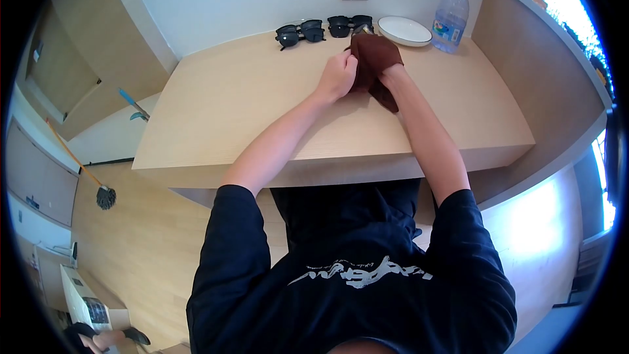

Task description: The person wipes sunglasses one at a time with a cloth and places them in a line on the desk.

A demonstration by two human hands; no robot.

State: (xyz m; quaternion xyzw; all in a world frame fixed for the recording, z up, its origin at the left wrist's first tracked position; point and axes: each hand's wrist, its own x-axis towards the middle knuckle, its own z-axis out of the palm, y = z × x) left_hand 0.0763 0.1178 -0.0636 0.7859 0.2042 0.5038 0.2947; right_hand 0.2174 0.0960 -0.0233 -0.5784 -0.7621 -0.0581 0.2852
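A dark brown cloth (pixel 375 58) is bunched up over the desk, with one corner hanging down toward me. My left hand (pixel 339 76) is closed on the cloth's left edge, its fingers curled in. My right hand (pixel 392 75) reaches into the cloth from the right; the cloth covers its fingers, so their grip is hidden. Behind the cloth's top edge a small shiny piece (pixel 362 29) peeks out, too little of it to name. Just beyond are two pairs of dark sunglasses, one to the left (pixel 301 33) and one nearer the cloth (pixel 347 25).
A white dish with a dark rim (pixel 405 30) and a large clear plastic bottle with a blue cap (pixel 451 18) stand at the back right of the wooden desk (pixel 242 98). A raised panel (pixel 544 52) borders the right side. A mop (pixel 105 196) is on the floor at left.
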